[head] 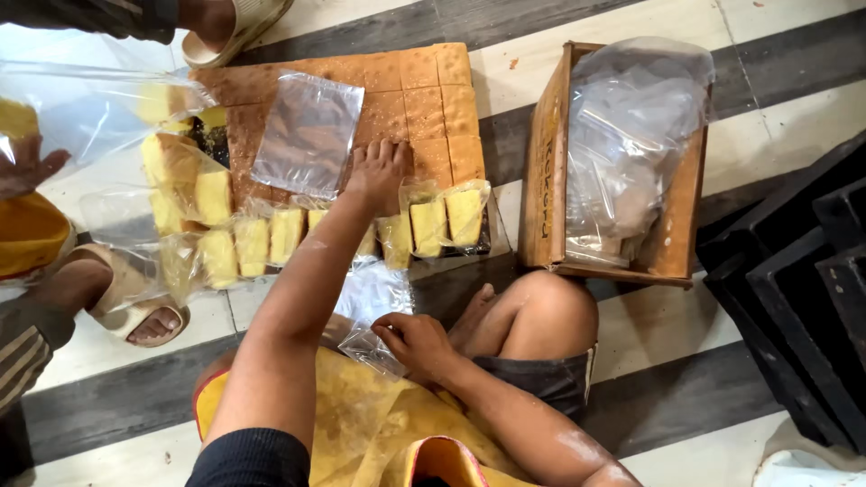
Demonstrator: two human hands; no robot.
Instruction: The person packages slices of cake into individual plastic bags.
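A big slab of brown-topped yellow cake [424, 99], cut into squares, lies on the floor ahead of me. My left hand [379, 173] reaches onto its near edge, fingers curled down around one cut cake piece [394, 155]. Lower down, over my yellow apron, my right hand [417, 343] pinches a small clear plastic bag [368, 348]. A loose clear bag [308, 133] lies flat on the slab, just left of my left hand. Bagged cake slices [433, 221] stand in a row along the slab's near side.
A wooden box [544, 171] stuffed with clear bags sits to the right, with black trays [794, 289] beyond it. On the left, another person's hand [25, 167] holds an open bag, and sandalled feet [135, 311] rest near more bagged slices [203, 194]. My bare knee [541, 316] is bent by the box.
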